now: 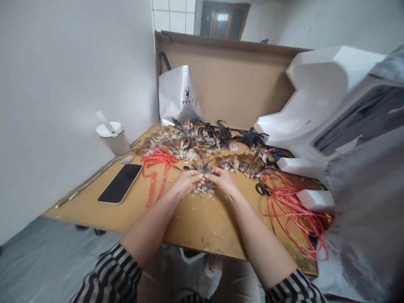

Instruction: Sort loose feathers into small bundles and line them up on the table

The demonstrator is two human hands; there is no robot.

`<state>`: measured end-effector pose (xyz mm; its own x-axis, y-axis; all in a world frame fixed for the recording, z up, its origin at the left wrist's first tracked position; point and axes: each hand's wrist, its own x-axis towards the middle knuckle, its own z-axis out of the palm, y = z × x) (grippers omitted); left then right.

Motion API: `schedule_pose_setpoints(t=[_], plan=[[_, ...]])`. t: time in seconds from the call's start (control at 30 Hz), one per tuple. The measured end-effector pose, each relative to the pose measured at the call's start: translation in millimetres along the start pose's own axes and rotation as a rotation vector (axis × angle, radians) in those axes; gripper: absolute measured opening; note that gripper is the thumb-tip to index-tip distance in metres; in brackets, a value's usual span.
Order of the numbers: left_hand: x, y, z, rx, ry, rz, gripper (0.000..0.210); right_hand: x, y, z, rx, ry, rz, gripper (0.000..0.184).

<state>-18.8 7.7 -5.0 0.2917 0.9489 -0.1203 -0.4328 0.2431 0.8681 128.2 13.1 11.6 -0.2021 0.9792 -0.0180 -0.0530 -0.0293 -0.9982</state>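
Observation:
My left hand (188, 184) and my right hand (223, 181) meet near the middle of the table. Fingers of both are pinched on a small bunch of dark and brown feathers (205, 168), whose tips fan upward between them. Under my hands lies a small heap of pale, fluffy feathers (203, 189). Just beyond, long piles of brown and black feathers (189, 141) spread across the table. To the right of my right hand runs a row of brown feather bundles (243, 163). Red plastic strips (159, 158) lie to the left of my left hand.
A phone (120, 184) and a lidded cup (115, 141) stand at the left. Black-handled scissors (262, 188) lie beside tangled red string (292, 206) on the right. Behind are a silver bag (176, 94), a cardboard panel (240, 80) and white foam pieces (318, 90).

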Motion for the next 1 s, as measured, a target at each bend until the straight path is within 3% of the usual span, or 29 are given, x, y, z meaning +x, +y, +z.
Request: schedule_pose_setpoints(t=[0.13,0.53,0.83,1.0], plan=[[0,0,0.5,0.013,0.011,0.007,0.012,3,4,0,0.077,0.039,0.0,0.034],[-1,0,1.8,0.138,-0.018,0.021,0.019,1,2,2,-0.012,0.06,-0.067,0.029],[4,3,-7.2,0.044,0.055,0.05,0.014,0,-9,-26,-0.577,-0.098,-0.25,0.016],[3,2,-7.1,0.03,0.044,0.02,0.014,-6,-10,-26,-0.812,-0.196,-0.323,0.01]])
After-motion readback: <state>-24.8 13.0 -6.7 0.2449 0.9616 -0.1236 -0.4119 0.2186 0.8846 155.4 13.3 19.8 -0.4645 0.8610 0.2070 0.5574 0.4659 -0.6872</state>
